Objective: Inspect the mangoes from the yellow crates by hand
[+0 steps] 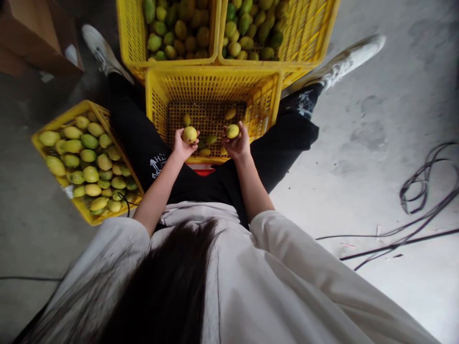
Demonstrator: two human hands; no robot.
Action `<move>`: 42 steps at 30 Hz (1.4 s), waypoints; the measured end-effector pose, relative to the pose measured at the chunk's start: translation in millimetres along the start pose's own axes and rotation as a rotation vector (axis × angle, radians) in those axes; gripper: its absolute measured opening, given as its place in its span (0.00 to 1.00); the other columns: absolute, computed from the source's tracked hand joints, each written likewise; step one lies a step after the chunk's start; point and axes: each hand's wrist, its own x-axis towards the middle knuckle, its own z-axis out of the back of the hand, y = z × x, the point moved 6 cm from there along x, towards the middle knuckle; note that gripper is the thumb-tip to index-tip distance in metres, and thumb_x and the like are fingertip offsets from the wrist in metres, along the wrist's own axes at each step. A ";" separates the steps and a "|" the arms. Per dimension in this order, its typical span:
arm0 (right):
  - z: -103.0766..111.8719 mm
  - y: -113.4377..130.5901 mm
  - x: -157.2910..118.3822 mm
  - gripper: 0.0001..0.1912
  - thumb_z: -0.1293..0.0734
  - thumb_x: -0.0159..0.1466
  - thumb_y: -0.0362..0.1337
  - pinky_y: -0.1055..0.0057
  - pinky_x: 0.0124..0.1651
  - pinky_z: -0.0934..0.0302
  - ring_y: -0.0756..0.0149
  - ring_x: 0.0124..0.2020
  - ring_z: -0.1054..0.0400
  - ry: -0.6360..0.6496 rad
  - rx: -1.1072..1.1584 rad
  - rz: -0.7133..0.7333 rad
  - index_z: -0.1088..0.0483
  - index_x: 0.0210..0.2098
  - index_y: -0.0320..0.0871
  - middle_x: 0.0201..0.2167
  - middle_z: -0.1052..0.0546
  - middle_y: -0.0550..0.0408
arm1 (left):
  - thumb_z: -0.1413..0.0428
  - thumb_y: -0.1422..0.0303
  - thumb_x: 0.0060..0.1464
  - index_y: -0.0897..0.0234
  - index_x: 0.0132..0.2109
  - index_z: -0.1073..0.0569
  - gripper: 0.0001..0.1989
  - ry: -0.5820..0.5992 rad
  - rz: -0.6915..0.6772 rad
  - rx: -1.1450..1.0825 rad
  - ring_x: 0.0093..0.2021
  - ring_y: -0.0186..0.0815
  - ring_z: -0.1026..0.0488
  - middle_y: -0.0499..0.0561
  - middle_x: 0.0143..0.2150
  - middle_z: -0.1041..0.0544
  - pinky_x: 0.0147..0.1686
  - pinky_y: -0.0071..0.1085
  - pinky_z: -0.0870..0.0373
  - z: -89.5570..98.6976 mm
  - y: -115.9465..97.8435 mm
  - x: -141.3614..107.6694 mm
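My left hand (182, 147) is closed round a yellow lemon (190, 134), its blunt end facing up. Another greenish-yellow lemon (232, 131) sits in the curled fingers of my right hand (241, 145). Both hands are over the near part of a yellow plastic crate (154, 91) between my legs. On the crate's dark slotted bottom lie several loose lemons, among them one lemon (230, 113) near the right side and one lemon (187, 120) just beyond my left hand.
To the left stands a tilted yellow crate (83, 217) full of lemons. Ahead, two yellow crates (168, 62) (308, 33) hold greener and browner lemons. A cardboard box (39, 28) is at the upper left. Black cables (423, 222) lie on the concrete floor at right.
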 end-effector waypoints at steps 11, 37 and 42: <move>-4.5 -9.5 -2.5 0.15 0.24 0.65 0.53 0.67 0.34 0.25 0.61 0.36 0.23 0.049 0.051 -0.053 0.27 0.40 0.51 0.30 0.21 0.59 | 0.51 0.51 0.73 0.61 0.59 0.20 0.24 0.008 -0.001 -0.058 0.22 0.31 0.28 0.56 0.40 0.14 0.18 0.25 0.38 -13.2 -1.7 -16.6; 10.9 -2.9 8.7 0.14 0.31 0.74 0.50 0.77 0.26 0.29 0.68 0.29 0.26 -0.110 0.269 -0.037 0.28 0.36 0.49 0.27 0.24 0.59 | 0.43 0.52 0.73 0.58 0.52 0.18 0.16 -0.099 -0.148 0.020 0.22 0.28 0.34 0.50 0.31 0.22 0.17 0.24 0.40 -0.5 -8.6 1.3; 9.7 -0.4 5.3 0.11 0.28 0.70 0.50 0.76 0.25 0.31 0.67 0.29 0.26 -0.068 0.210 -0.016 0.27 0.39 0.50 0.27 0.24 0.61 | 0.42 0.51 0.72 0.60 0.51 0.20 0.17 -0.170 -0.118 0.023 0.28 0.32 0.28 0.50 0.32 0.24 0.24 0.25 0.31 4.3 -5.9 0.5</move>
